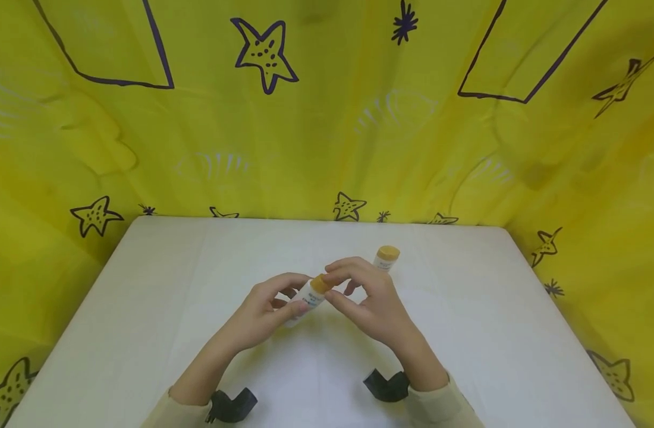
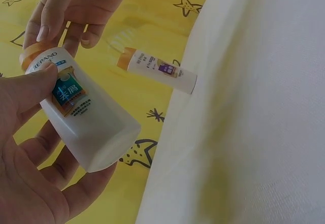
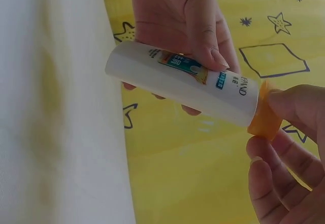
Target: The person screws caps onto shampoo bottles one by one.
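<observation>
A white shampoo bottle [image 3: 188,82] with an orange cap [image 3: 265,111] is held tilted above the table by my left hand [image 1: 264,309]. In the left wrist view the thumb lies across its label and the fingers curl round behind it. My right hand [image 1: 372,297] pinches the orange cap between thumb and fingers, as the right wrist view shows. A second white bottle [image 2: 162,70], with an orange cap and a purple label, stands upright on the table just beyond the right hand.
The white-covered table [image 1: 156,285] fills the lower part of the head view. A yellow curtain [image 1: 316,131] with drawn stars hangs behind it and along both sides. A black wrist mount [image 1: 233,405] sits on the left forearm, another black mount [image 1: 386,385] on the right.
</observation>
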A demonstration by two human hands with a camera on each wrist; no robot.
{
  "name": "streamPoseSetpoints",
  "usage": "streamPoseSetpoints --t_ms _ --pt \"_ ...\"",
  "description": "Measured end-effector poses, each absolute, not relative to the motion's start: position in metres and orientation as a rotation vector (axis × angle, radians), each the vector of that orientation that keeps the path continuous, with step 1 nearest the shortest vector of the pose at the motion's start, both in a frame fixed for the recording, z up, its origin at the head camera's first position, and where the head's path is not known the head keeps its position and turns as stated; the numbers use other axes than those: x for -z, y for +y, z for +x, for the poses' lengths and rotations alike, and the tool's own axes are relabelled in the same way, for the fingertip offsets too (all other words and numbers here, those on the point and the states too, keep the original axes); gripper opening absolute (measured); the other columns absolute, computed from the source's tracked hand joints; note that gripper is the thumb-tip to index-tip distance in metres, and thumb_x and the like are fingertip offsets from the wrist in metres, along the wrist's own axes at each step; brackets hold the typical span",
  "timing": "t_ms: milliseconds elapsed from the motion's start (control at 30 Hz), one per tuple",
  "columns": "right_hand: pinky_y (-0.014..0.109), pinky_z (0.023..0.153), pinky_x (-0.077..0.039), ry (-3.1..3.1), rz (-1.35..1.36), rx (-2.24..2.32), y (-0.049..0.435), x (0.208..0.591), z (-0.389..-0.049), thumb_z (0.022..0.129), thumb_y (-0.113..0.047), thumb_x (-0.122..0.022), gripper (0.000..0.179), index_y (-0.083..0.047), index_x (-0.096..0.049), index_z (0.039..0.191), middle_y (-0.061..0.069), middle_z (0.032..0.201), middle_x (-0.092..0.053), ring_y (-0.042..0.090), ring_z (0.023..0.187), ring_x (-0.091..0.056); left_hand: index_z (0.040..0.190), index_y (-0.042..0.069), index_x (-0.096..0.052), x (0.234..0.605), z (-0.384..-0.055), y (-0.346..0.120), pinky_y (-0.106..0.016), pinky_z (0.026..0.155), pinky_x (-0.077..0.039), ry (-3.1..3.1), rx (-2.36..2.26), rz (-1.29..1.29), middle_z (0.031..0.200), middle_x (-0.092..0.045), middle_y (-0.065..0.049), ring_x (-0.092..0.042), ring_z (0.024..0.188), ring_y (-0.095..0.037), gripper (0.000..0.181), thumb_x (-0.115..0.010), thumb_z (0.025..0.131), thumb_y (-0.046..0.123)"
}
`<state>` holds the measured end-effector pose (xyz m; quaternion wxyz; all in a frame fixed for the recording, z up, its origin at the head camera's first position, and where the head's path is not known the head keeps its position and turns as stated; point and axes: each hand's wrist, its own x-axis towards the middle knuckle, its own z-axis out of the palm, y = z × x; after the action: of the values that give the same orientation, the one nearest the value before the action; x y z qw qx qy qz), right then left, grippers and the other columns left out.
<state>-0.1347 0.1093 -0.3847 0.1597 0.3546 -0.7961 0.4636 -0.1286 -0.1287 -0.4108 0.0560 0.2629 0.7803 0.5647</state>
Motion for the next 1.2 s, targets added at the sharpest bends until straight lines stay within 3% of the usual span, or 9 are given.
streamPoseSetpoints --t_ms 267,533,800,1200 --pt "0.025 0.07 -0.058 -2.31 1.012 -1.35 0.1076 0.3834 -0.1327 0.085 -0.003 -0.075 0.029 -0.012 -0.07 0.112 0.001 0.118 -0.068 0.013 0.1 -0.065 0.126 0.023 -0.062 0.4085 -0.1298 -0.1309 -0.041 0.083 -0.058 2.36 -1.727 0.751 0.117 -0.066 0.004 -0.062 0.101 -0.026 0.033 -0.07 0.094 0.024" --pt "0.023 0.071 -0.058 -2.3 1.026 -1.355 0.1076 0.3847 -0.1334 0.084 0.005 -0.071 0.03 -0.011 -0.072 0.109 0.003 0.118 -0.068 0.014 0.092 -0.067 0.127 0.022 -0.062 0.4111 -0.1306 -0.1316 -0.04 0.084 -0.058 2.343 -1.721 0.748 0.117 -0.066 0.003 -0.062 0.101 -0.029 0.033 -0.069 0.095 0.022" --pt "0.027 0.071 -0.057 -2.338 1.003 -1.319 0.108 0.3843 -0.1336 0.086 -0.005 -0.075 0.026 -0.014 -0.071 0.111 -0.001 0.118 -0.068 0.012 0.101 -0.065 0.126 0.023 -0.062 0.4123 -0.1307 -0.131 -0.038 0.082 -0.058 2.331 -1.736 0.763 0.115 -0.067 0.004 -0.062 0.099 -0.029 0.032 -0.069 0.095 0.023" --pt "0.032 0.084 -0.056 -2.352 0.952 -1.308 0.1052 0.3851 -0.1328 0.085 -0.015 -0.079 0.025 -0.016 -0.07 0.108 -0.001 0.123 -0.066 0.015 0.115 -0.061 0.125 0.024 -0.064 0.4137 -0.1308 -0.1289 -0.038 0.082 -0.059 2.346 -1.726 0.773 0.111 -0.068 0.006 -0.063 0.098 -0.026 0.032 -0.071 0.094 0.023"
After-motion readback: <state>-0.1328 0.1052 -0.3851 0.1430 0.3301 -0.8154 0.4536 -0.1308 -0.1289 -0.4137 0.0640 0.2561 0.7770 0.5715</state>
